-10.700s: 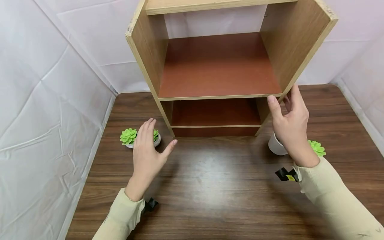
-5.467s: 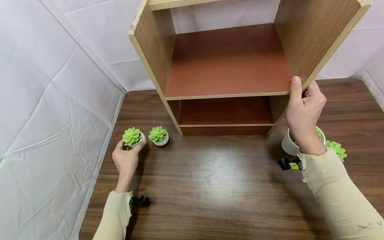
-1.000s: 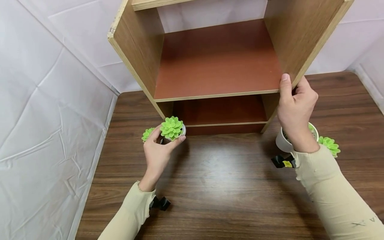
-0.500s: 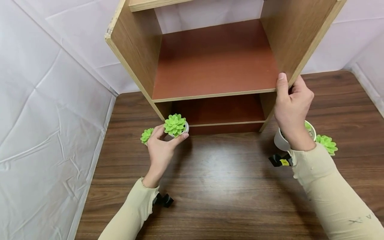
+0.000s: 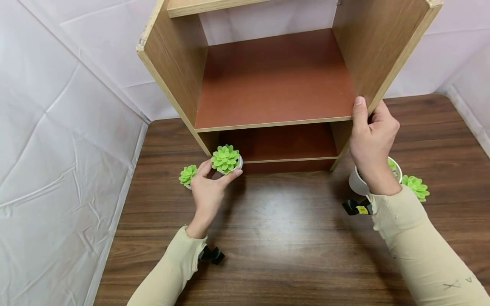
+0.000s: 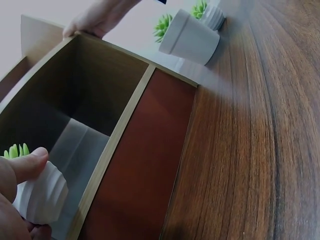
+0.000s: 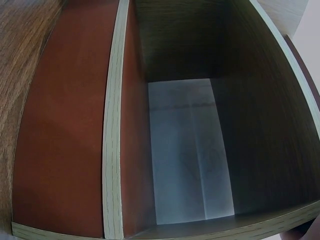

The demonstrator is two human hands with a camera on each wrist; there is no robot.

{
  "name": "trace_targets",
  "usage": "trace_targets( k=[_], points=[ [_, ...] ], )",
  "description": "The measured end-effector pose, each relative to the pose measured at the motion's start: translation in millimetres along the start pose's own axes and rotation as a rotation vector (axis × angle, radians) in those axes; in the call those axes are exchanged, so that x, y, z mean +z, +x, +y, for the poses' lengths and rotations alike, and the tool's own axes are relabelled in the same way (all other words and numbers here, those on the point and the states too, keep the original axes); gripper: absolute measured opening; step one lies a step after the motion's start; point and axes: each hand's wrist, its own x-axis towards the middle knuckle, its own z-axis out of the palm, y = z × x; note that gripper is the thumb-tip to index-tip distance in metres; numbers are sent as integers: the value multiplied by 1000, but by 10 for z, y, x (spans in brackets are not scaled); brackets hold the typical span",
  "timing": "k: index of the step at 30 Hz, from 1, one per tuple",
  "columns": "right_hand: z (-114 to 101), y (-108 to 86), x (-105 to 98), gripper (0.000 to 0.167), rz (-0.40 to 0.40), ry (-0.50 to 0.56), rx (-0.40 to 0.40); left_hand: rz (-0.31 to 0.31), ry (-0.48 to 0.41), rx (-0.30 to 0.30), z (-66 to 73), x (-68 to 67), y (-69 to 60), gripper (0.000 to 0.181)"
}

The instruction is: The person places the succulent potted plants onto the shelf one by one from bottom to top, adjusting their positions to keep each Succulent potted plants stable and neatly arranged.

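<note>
My left hand (image 5: 208, 189) holds a small potted succulent (image 5: 225, 159) between thumb and fingers, in front of the lower opening of a wooden shelf unit (image 5: 275, 85). In the left wrist view its white ribbed pot (image 6: 44, 194) is off the table, beside the lower board's edge. My right hand (image 5: 373, 142) grips the shelf's right side panel, thumb on the middle board (image 5: 279, 93) and fingers behind the panel. The right wrist view looks into the lower compartment (image 7: 187, 150); only a bit of that hand shows at its corner.
A second small succulent (image 5: 187, 174) stands on the table left of my left hand. Beneath my right wrist are a larger white pot (image 5: 357, 183) and another green succulent (image 5: 415, 188), partly hidden. Pale fabric walls (image 5: 57, 170) border the wooden table (image 5: 268, 255).
My left hand has picked up the left succulent from the table and carried it right, past the other one, to the shelf's lower opening. My right hand has taken hold of the side panel.
</note>
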Motion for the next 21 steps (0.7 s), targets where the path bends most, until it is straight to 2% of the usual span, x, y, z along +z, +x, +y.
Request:
trace_targets(
  k=[9,18,21],
  points=[
    [7,-13,-15,27,5,-6,-8,1,-5,-5,-22,75,9,57],
    [-19,-39,-24,28,-3,-28,-29,19,98,5,-7,113,18,57],
    [-29,-44,-26,27,-2,-20,-29,10,68,-20,-1,128,19,64]
  ],
)
